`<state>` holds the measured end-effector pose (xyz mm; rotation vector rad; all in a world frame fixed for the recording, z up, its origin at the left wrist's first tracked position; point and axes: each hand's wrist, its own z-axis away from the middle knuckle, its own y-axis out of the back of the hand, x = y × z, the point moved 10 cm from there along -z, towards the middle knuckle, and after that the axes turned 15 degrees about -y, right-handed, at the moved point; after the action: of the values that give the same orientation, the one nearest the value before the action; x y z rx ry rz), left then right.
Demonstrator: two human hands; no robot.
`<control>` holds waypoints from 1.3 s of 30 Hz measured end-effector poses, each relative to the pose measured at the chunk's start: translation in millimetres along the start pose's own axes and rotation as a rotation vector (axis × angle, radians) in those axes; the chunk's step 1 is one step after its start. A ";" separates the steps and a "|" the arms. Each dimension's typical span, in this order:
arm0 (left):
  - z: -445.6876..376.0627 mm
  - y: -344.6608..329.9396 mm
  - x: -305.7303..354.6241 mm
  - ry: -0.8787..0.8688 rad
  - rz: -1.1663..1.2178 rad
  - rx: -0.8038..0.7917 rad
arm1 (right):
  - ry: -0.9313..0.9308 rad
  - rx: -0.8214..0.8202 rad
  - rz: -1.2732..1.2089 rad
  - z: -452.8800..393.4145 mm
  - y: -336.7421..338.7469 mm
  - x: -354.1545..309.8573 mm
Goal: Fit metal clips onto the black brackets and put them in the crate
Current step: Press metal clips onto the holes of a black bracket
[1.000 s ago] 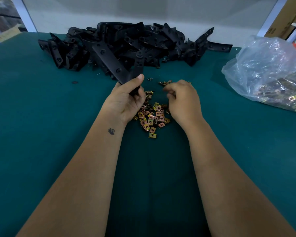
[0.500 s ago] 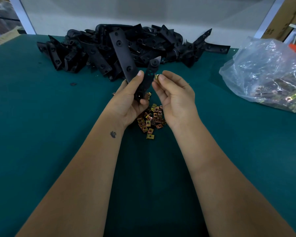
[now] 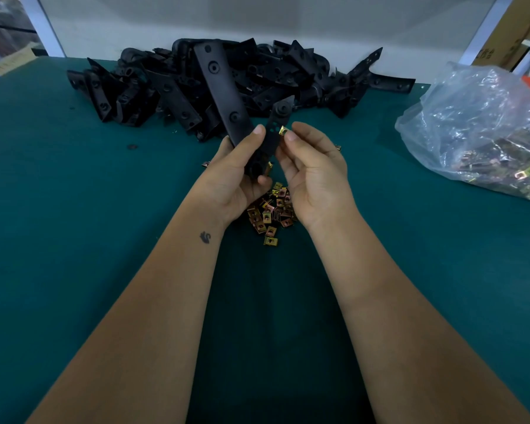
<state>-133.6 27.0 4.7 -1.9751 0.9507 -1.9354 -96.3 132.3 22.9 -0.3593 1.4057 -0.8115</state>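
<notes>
The left hand (image 3: pixel 236 175) gripped a black bracket (image 3: pixel 259 130) above the tabletop (image 3: pixel 74 240), its long strip running up and away. Just right of the shorter arm's edge, the right hand (image 3: pixel 315 175) pinched a metal clip (image 3: pixel 283 130) in its fingers (image 3: pixel 291 136), nearly touching. No legible writing showed.

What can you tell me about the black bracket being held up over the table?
The bracket is matt black, like painted metal or plastic, bent into a V of two flat arms with round holes. The long arm rises toward the pile behind; the short arm points up beside it. The left hand grips it at the bend, above the loose clips. The right hand pinches a gold clip against the short arm's edge.
</notes>
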 end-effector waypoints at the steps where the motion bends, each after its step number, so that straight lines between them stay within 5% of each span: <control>1: 0.4 -1.4 0.5 -0.002 -0.001 -0.011 | -0.001 -0.004 -0.001 -0.4 -0.1 0.0; 23: -2.2 -5.4 -1.9 -0.052 -0.086 -0.104 | 0.091 0.002 0.084 0.8 0.5 -9.1; 29: -3.5 -2.2 2.4 -0.086 0.012 -0.055 | 0.181 0.079 0.433 0.7 3.8 -23.7; 33: -7.8 11.0 8.9 -0.097 0.192 0.076 | 0.398 0.461 0.904 3.3 44.3 -69.1; 36: -7.7 21.2 10.3 -0.093 0.366 0.178 | 0.326 0.694 1.077 3.1 84.1 -87.7; 39: -7.2 21.8 9.5 -0.090 0.432 0.208 | 0.207 0.618 1.413 -14.4 83.1 -72.2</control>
<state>-147.5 6.8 0.8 -1.5710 1.0069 -1.6187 -83.4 242.4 17.6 1.1285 1.1356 -0.0358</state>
